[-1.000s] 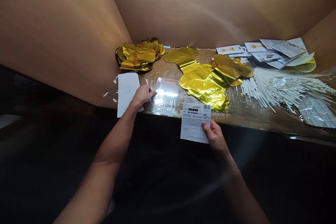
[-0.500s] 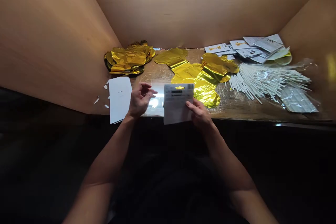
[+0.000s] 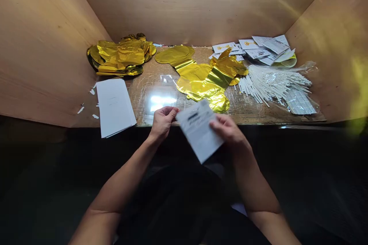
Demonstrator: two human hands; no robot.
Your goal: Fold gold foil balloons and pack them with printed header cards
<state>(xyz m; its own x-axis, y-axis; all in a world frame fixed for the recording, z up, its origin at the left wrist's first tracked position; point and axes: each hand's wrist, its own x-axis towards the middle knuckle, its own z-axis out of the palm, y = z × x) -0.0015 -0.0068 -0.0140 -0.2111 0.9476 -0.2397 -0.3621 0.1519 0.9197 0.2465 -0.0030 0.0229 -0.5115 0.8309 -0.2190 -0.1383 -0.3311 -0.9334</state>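
Note:
My right hand grips a white printed card tilted over the table's front edge. My left hand is pinched at the card's left corner, apparently on a thin clear plastic bag that is hard to make out. Just beyond both hands, a flat gold foil balloon lies on the wooden table. More clear bags glare on the table in front of my left hand.
A stack of white cards lies at the left near paper scraps. A pile of folded gold balloons sits at the back left. White sticks in plastic and printed cards lie at the right. Wooden walls enclose three sides.
My right hand brought the printed card from the table's edge towards my body and tilted it. My left hand left the clear bags and came to the card's corner. The view shifted.

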